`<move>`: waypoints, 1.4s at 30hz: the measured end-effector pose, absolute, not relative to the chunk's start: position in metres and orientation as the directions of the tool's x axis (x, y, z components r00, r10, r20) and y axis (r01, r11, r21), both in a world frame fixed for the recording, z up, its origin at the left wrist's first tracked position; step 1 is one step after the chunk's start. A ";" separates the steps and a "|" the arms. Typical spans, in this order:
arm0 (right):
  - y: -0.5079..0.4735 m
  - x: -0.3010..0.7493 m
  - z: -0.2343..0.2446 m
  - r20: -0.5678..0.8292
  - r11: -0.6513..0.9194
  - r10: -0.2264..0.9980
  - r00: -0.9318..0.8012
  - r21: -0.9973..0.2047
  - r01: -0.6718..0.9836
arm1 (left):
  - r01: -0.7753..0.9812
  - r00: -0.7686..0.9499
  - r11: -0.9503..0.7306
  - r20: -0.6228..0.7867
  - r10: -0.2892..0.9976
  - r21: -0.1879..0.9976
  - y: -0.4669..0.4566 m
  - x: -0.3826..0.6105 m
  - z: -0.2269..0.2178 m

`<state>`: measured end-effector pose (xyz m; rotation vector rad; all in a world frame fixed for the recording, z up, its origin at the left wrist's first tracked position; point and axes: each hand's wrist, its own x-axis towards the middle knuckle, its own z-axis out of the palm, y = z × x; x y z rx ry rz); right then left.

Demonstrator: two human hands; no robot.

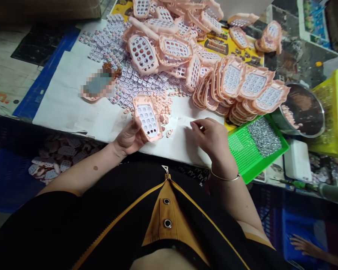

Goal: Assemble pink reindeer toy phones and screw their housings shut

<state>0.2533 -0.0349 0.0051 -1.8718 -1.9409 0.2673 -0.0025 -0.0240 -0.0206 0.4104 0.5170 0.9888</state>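
Observation:
My left hand [129, 137] grips a pink plastic keypad shell [147, 117] with rows of round holes, tilted on the white sheet [64, 101]. My right hand [211, 137] rests on the sheet just right of it, fingertips pinched together on something too small to make out. One small pink piece [169, 132] lies between the hands. More small pink pieces [162, 105] sit just beyond the shell.
A big heap of pink shells [214, 71] and loose white key pieces [115, 48] fills the far table. A green tray [242, 153] of small metal bits, a metal bowl [304, 108] and a yellow basket [334, 116] stand at right. Another person's hand [307, 245] shows at bottom right.

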 end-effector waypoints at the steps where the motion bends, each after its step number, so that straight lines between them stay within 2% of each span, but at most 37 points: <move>1: -0.039 0.251 0.003 0.220 0.163 0.973 -0.075 -0.416 0.894 | -0.683 0.437 0.484 -0.224 0.871 0.548 -0.024 -0.002 -0.021; 4: -0.052 0.233 -0.003 0.312 0.359 0.918 -0.244 -0.394 0.846 | -0.685 0.424 0.467 -0.215 0.880 0.560 -0.024 -0.001 -0.020; 8: -0.061 0.200 -0.015 0.409 0.336 0.878 -0.249 -0.155 0.929 | -0.666 0.421 0.461 -0.215 0.881 0.586 -0.024 -0.002 -0.021; 10: -0.061 0.193 -0.018 0.384 0.330 0.875 -0.294 -0.028 0.944 | -0.667 0.420 0.468 -0.226 0.879 0.580 -0.024 -0.002 -0.021; 13: -0.058 0.200 -0.017 0.298 0.366 0.880 -0.371 0.075 0.928 | -0.661 0.444 0.495 -0.238 0.864 0.565 -0.025 -0.003 -0.021; 16: -0.056 0.212 -0.013 0.326 0.383 0.866 -0.379 0.053 0.922 | -0.632 0.477 0.518 -0.237 0.846 0.577 -0.025 -0.004 -0.020; 20: -0.057 0.207 -0.005 0.584 0.529 0.717 -0.380 -0.101 0.843 | -0.606 0.491 0.508 -0.216 0.844 0.612 -0.025 -0.003 -0.021; 22: -0.057 0.196 0.000 0.654 0.647 0.624 -0.428 -0.126 0.752 | -0.585 0.496 0.500 -0.206 0.844 0.638 -0.026 -0.002 -0.022; 24: -0.056 0.188 0.003 0.666 0.733 0.562 -0.490 -0.127 0.668 | -0.566 0.497 0.492 -0.202 0.844 0.662 -0.026 -0.002 -0.023; 27: -0.053 0.185 0.007 0.626 0.778 0.545 -0.558 -0.131 0.614 | -0.560 0.489 0.483 -0.203 0.849 0.673 -0.027 -0.002 -0.025; 32: -0.055 0.190 0.015 0.465 0.802 0.563 -0.684 -0.106 0.588 | -0.550 0.481 0.487 -0.219 0.849 0.678 -0.026 -0.004 -0.028; 34: -0.059 0.188 0.016 0.456 0.785 0.571 -0.683 -0.059 0.616 | -0.547 0.482 0.490 -0.224 0.847 0.679 -0.025 -0.003 -0.026; 38: -0.063 0.190 0.013 0.602 0.736 0.501 -0.622 0.082 0.672 | -0.482 0.531 0.493 -0.206 0.822 0.724 -0.020 0.007 -0.012; 40: -0.061 0.206 0.016 0.692 0.694 0.468 -0.550 0.097 0.713 | -0.437 0.581 0.484 -0.173 0.796 0.758 -0.016 0.016 -0.001; 42: -0.056 0.232 0.027 0.765 0.577 0.483 -0.427 0.089 0.812 | -0.394 0.607 0.467 -0.156 0.779 0.792 -0.013 0.024 0.008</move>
